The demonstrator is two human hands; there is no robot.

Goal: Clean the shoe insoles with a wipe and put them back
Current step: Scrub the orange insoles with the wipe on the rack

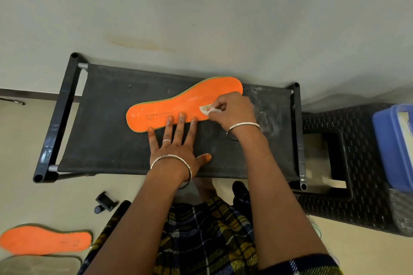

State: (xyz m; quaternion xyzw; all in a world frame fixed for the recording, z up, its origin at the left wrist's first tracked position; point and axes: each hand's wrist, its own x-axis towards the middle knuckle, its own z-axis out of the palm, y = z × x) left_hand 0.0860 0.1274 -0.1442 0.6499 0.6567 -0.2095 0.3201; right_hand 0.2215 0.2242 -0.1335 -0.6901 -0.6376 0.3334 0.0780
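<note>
An orange insole with a green edge lies flat on the black fabric top of a low rack. My left hand lies flat with spread straight fingers, the fingertips pressing the insole's near edge. My right hand pinches a small white wipe against the insole's middle. A second orange insole lies on the floor at the lower left.
The rack stands against a pale wall. To its right sits a dark woven stool and a blue box. A small black clip-like object lies on the floor near my left arm. A grey shape shows below the floor insole.
</note>
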